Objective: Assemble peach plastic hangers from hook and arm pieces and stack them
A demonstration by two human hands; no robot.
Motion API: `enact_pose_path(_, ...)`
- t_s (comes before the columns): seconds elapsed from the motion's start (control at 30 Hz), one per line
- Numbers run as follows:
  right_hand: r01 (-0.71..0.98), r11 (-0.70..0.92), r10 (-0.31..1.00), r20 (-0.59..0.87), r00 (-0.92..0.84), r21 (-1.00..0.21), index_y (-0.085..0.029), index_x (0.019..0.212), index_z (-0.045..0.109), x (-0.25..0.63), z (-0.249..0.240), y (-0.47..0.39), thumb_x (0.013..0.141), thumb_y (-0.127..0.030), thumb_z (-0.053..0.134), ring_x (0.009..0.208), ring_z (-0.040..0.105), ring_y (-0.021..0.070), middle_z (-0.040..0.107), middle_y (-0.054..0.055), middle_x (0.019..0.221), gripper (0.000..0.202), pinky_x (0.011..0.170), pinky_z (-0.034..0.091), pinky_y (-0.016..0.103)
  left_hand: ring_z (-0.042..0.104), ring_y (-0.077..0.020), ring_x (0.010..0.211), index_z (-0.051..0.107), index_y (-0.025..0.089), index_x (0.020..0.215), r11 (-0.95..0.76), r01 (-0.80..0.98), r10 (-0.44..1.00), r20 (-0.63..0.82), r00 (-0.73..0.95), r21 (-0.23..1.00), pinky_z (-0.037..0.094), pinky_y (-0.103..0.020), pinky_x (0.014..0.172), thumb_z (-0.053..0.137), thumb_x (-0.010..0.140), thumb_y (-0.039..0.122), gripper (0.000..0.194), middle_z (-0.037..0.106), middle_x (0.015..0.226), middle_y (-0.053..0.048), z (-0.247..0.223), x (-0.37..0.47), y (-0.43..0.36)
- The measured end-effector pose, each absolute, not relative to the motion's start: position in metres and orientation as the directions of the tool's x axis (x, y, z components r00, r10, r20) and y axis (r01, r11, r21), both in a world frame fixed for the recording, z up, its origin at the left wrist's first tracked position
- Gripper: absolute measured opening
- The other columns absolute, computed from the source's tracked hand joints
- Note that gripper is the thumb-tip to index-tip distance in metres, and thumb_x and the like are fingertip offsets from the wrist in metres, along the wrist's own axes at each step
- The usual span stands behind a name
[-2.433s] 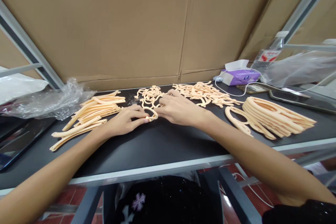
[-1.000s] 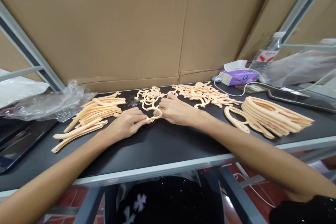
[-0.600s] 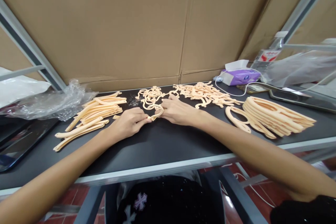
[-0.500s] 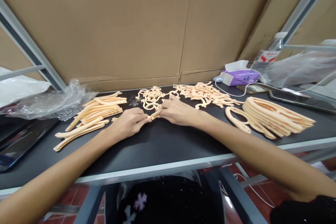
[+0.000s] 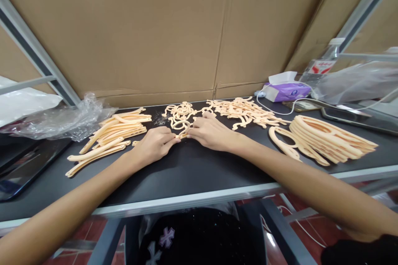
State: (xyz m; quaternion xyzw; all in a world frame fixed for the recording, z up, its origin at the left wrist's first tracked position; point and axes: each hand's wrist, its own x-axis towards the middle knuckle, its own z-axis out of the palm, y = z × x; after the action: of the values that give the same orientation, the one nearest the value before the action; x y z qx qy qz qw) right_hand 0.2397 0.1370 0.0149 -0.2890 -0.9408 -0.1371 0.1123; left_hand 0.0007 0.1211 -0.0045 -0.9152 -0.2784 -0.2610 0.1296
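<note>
Between both hands is a small curved peach plastic piece (image 5: 183, 136), gripped at its two ends just above the black table. My left hand (image 5: 157, 144) pinches its left end between thumb and forefinger. My right hand (image 5: 209, 131) closes its fingers on the right end, partly hiding it. Right behind the fingers lies a heap of small curved peach pieces (image 5: 180, 112). Left of my left hand is a pile of long, slightly bent peach strips (image 5: 120, 128). A pile of small hooked peach pieces (image 5: 245, 112) spreads beyond my right hand.
On the right lie stacked peach frames with large openings (image 5: 332, 138). Behind them are a purple tissue pack (image 5: 286, 91), a white cable, a phone and a plastic bottle (image 5: 321, 64). Crumpled clear plastic (image 5: 74, 120) and a dark device (image 5: 27, 169) lie left. Cardboard (image 5: 155, 33) walls the back.
The curved piece has turned slightly between my fingers and now sits flatter. Both hands stay in nearly the same place, and the view has shifted a little.
</note>
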Motion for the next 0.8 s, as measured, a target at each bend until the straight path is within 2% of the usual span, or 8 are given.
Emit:
enact_pose_path(0.3,0.590,0.801,0.533,0.322,-0.782,0.106,-0.017,0.099,0.072,0.238,0.017,0.136,0.104,-0.032,0.039,0.074,0.049,0.0157,0.068,0.008,0.085,0.037,0.080,0.020,0.034,0.057,-0.0134,0.062,0.070,0.013,0.073,-0.809,0.585,0.444,0.597,0.669,-0.054,0.043,-0.024,0.060,0.051,0.100,0.027,0.036,0.064,0.066,-0.005,0.000,0.003,0.119)
enact_pose_path(0.4,0.601,0.799,0.549,0.416,-0.725,-0.008,-0.018,0.096,0.072,0.234,0.019,0.134,0.105,-0.034,0.037,0.074,0.050,0.0148,0.068,0.005,0.081,0.038,0.079,0.022,0.033,0.056,-0.0126,0.060,0.069,0.014,0.071,-0.775,0.632,0.474,0.666,0.576,0.005,0.041,-0.024,0.059,0.052,0.099,0.029,0.036,0.063,0.065,-0.003,0.011,0.004,0.114)
enact_pose_path(0.53,0.599,0.789,0.571,0.530,-0.627,-0.140,-0.020,0.103,0.070,0.229,0.024,0.127,0.105,-0.033,0.035,0.080,0.056,0.0149,0.071,0.003,0.088,0.038,0.076,0.025,0.030,0.053,-0.0113,0.059,0.071,0.016,0.076,-0.738,0.670,0.483,0.759,0.437,0.084,0.040,-0.024,0.060,0.055,0.098,0.031,0.030,0.062,0.066,-0.001,0.024,0.006,0.109)
enact_pose_path(0.7,0.672,0.720,0.667,0.441,-0.600,-0.174,-0.019,0.096,0.071,0.227,0.025,0.120,0.103,-0.035,0.038,0.076,0.059,0.0150,0.072,0.004,0.089,0.038,0.066,0.027,0.028,0.053,-0.0115,0.060,0.071,0.015,0.079,-0.738,0.667,0.512,0.726,0.459,0.099,0.040,-0.024,0.060,0.053,0.098,0.030,0.031,0.063,0.066,-0.001,0.018,0.007,0.111)
enact_pose_path(0.8,0.715,0.686,0.706,0.364,-0.608,-0.135,-0.019,0.090,0.070,0.226,0.027,0.116,0.104,-0.038,0.036,0.073,0.060,0.0151,0.073,0.004,0.087,0.042,0.063,0.027,0.028,0.053,-0.0120,0.059,0.071,0.015,0.075,-0.711,0.696,0.559,0.683,0.470,0.103,0.039,-0.025,0.061,0.051,0.099,0.032,0.035,0.062,0.064,-0.001,0.013,0.005,0.112)
